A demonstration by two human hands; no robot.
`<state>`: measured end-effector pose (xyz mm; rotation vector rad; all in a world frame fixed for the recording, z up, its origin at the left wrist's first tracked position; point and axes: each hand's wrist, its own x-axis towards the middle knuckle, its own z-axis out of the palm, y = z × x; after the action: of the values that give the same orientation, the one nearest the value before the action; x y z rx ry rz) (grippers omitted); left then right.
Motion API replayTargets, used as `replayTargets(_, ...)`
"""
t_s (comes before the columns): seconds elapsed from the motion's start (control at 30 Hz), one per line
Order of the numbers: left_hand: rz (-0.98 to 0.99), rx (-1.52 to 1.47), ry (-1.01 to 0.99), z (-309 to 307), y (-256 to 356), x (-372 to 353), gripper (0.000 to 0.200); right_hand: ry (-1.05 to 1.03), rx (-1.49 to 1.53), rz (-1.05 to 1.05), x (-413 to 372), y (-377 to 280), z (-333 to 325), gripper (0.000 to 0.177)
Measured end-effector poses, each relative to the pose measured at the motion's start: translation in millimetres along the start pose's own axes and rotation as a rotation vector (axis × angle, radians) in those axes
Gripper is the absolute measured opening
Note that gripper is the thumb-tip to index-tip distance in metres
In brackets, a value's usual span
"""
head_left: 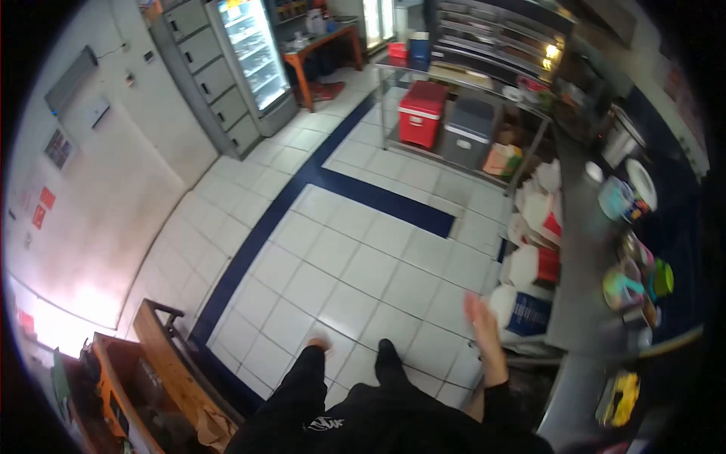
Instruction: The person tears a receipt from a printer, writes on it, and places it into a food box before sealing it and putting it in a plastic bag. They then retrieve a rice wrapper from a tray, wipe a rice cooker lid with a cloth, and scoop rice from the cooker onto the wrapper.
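My right hand (484, 324) hangs out in front of my right side, above the tiled floor. Its fingers look stretched out and slightly blurred, and I see nothing held in them. Nearest to it are a white container with a dark blue front (528, 314) and a red-and-white container (538, 266), both low beside the steel counter (578, 284). A small gap separates the hand from them. My left hand is out of the picture.
White floor tiles (363, 261) with dark blue bands spread ahead. A red cooler (422, 113) and a grey cooler (469, 132) sit under a metal table. Left are lockers (214, 79), a lit display fridge (257, 53) and a wooden-edged unit (178, 363).
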<state>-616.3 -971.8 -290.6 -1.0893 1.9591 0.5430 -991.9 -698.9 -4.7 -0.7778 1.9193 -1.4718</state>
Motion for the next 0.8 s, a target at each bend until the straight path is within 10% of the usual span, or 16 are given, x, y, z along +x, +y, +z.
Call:
replayTargets(0.07,-0.276,-0.040,-0.153,25.7,-113.0,-15.2,0.065,-0.357,0.453,-0.318,52.3,-216.0,61.9,0.060)
replayTargets(0.2,-0.526,-0.460,0.123,-23.9,-201.5,-88.5,0.064,-1.387,0.812,-0.793,104.7,-366.4,158.9,0.055)
replayTargets(0.5,-0.331,-0.777,0.065,-99.8,-147.4,41.8,0.063,-1.474,1.269,-0.994,316.9,-430.0,320.2,0.057)
replayTargets(0.67,-0.285,-0.687,0.003,-257.0,-211.5,169.1,0.062,-1.817,0.972,-0.596,485.5,-447.4,396.9,0.043)
replayTargets(0.8,-0.293,-0.556,0.279,-440.7,-298.0,311.5,0.062,-1.652,1.235,-0.865,594.6,-427.0,458.1,0.032)
